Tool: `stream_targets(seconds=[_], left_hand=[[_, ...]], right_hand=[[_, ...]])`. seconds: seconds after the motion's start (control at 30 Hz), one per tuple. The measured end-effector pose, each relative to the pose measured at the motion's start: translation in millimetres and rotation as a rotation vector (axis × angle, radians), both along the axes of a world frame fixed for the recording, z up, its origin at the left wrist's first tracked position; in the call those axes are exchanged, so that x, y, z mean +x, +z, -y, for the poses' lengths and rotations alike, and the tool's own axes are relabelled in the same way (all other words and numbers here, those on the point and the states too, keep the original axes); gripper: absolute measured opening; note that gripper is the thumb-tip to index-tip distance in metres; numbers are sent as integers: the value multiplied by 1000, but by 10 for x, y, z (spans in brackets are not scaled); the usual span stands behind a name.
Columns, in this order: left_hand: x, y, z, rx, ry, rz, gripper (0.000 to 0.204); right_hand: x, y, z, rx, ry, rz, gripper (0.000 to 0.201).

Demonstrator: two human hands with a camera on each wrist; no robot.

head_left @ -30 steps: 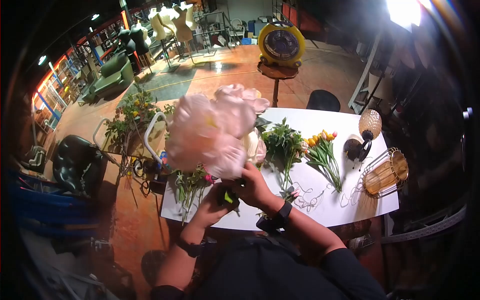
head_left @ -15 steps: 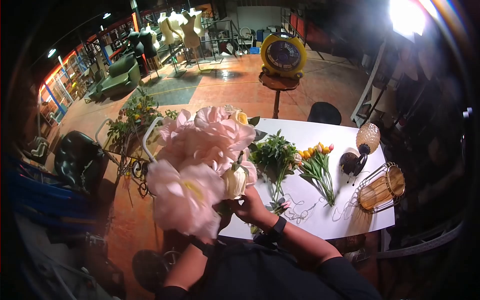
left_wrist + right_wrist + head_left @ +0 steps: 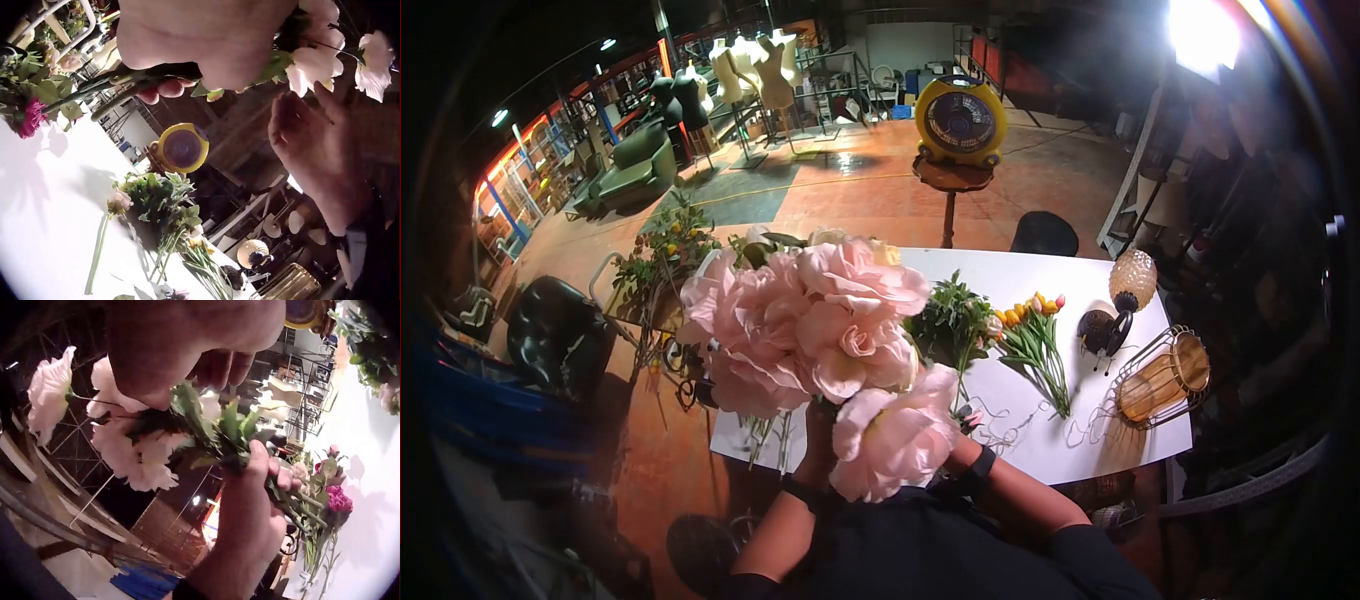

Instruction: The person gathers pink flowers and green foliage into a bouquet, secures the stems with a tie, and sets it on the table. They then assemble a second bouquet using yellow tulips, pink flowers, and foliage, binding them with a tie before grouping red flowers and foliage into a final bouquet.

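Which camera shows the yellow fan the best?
The head view: the yellow fan stands whole on its small round table, unblocked. The left wrist view shows it smaller and tilted. The right wrist view catches only an edge at the top.

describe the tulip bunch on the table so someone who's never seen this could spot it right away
Start at the white table in the head view. Right of its middle, between a leafy green bunch and a dark lamp with an amber globe, lies the tulip bunch. It alone has small yellow, orange and pink buds.
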State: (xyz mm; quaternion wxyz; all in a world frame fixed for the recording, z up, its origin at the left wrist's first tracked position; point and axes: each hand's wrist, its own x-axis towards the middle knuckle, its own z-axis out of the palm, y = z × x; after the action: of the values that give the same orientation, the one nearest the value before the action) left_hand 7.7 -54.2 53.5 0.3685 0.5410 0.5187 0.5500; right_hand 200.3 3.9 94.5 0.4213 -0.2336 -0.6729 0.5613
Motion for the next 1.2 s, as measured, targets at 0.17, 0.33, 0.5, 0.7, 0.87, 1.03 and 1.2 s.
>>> stream_targets(seconds=[0.17, 0.33, 0.5, 0.7, 0.87, 1.03, 1.2], left_hand=[[-197, -34, -279, -12, -6, 115, 27], [-238, 163, -410, 29, 58, -219, 40], [-417, 209, -500, 87, -21, -323, 36], [-602, -86, -820, -366, -205, 339, 21], [-698, -342, -1315, -346, -336, 678, 11], [-749, -467, -1813, -477, -348, 828, 19], [-733, -1513, -2045, -620, -193, 553, 22]], right_hand=[[-5, 485, 168, -36, -234, -130, 66], [-224, 803, 61, 193, -308, 14, 59], [-428, 726, 91, -73, -296, 16, 45], [-273, 441, 337, -144, -348, 262, 39], [-33, 315, 664, -258, -499, 351, 27], [174, 87, 843, -315, -530, 444, 27], [212, 22, 842, -244, -476, 630, 26]])
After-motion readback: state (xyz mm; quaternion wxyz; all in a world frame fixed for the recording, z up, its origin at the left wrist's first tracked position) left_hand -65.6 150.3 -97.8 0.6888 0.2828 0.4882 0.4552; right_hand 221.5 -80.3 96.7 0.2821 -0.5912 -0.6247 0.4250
